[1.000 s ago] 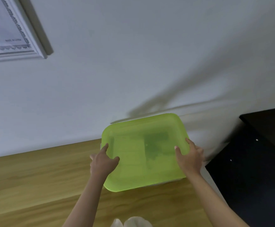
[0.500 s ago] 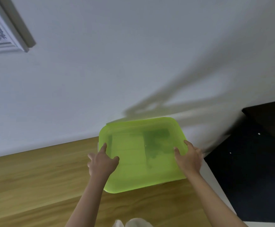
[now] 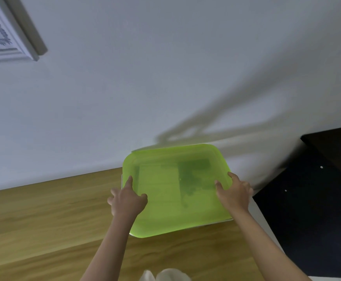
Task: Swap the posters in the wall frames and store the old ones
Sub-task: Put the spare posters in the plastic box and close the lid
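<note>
While the green lid [image 3: 175, 189] sits on its box against the wall [image 3: 165, 78], the left hand [image 3: 128, 199] and right hand [image 3: 234, 192] grip its 2 side edges, thumbs on top. Between them, it looks pressed shut to store papers.

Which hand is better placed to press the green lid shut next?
Neither alone. The left hand and right hand grip opposite edges of the green lid, so both are equally placed to press it down.

Your view has swung slightly back left since half a second ago, so more of the white wall frame [image 3: 9, 35] shows at the top left. The green lid [image 3: 175, 189] now sits marginally higher in view than a second ago.
</note>
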{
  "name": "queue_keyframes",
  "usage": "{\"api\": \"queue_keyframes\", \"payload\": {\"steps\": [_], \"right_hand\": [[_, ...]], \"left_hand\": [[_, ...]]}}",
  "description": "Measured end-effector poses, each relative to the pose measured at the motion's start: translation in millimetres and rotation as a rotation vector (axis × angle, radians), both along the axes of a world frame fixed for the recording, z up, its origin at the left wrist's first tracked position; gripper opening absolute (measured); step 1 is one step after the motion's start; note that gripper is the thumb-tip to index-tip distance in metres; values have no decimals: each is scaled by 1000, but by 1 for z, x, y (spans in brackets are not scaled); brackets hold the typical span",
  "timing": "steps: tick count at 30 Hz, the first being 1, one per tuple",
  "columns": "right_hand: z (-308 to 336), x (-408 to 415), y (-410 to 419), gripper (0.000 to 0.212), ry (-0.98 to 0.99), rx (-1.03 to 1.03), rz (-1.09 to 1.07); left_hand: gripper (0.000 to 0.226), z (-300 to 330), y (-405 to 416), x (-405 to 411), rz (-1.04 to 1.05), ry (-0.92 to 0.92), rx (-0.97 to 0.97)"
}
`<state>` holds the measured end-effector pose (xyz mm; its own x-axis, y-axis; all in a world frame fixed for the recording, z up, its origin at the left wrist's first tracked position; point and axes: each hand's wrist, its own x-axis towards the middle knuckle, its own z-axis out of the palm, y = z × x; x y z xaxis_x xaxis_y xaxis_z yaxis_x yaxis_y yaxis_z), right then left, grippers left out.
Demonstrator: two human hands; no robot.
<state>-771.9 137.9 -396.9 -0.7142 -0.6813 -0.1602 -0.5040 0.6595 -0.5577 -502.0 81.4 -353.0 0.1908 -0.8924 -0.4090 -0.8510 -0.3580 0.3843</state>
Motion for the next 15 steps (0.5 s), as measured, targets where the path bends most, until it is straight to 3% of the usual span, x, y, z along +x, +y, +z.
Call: {"api": "queue_keyframes", "payload": {"steps": [15], "right_hand": [[-3,10,8,61,76,-2,73]], "left_hand": [[78,-12,-5,23,-13,149,-79]]}}
